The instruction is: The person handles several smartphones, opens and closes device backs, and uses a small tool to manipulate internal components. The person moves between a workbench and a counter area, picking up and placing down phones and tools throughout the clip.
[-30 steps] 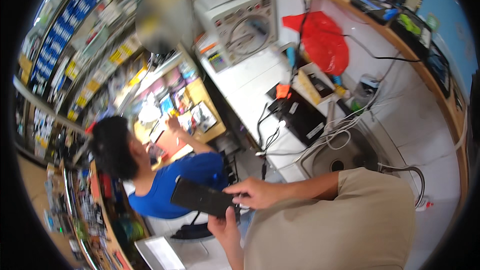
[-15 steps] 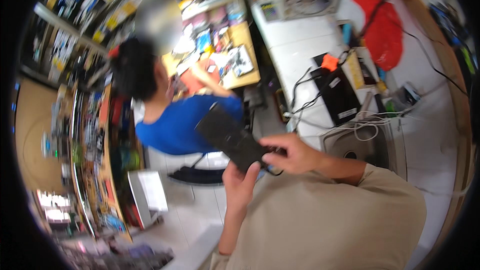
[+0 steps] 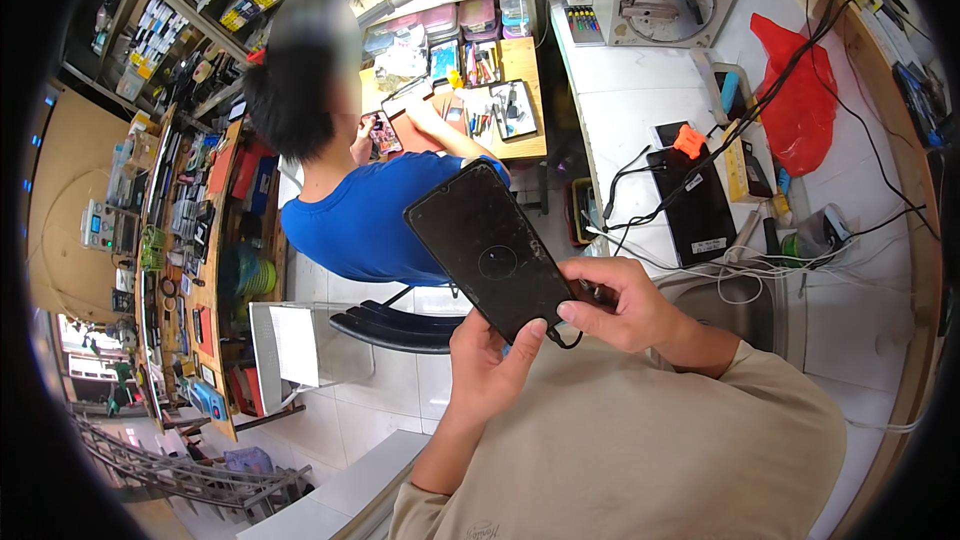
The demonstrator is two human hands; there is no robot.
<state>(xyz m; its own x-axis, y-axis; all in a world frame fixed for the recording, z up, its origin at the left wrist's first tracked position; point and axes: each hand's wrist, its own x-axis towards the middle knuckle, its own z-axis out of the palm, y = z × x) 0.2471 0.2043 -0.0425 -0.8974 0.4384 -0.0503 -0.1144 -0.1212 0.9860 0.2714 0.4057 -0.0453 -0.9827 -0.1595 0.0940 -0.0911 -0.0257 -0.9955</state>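
A black smartphone (image 3: 485,250) with scuffed, chipped-looking edges is tilted in front of me, and a thin ring shows on its dark screen. My left hand (image 3: 480,370) grips its lower end, thumb on the front. A short black cable (image 3: 567,342) curves from the phone's bottom edge towards my right hand (image 3: 635,310). The fingers of that hand are closed beside the phone's lower right side around a small dark object (image 3: 592,292), mostly covered, whose kind I cannot make out.
A person in a blue shirt (image 3: 370,230) sits ahead at a wooden workbench (image 3: 520,65), handling a phone. On the white counter to the right lie a black tablet (image 3: 692,205), tangled cables (image 3: 740,265) and a red plastic bag (image 3: 790,100). A black chair back (image 3: 390,330) stands close by.
The view has shifted and sharpened, so the room sits further right in it. The phone's screen now faces me more plainly, and the ring on it is visible. Both hands keep their hold.
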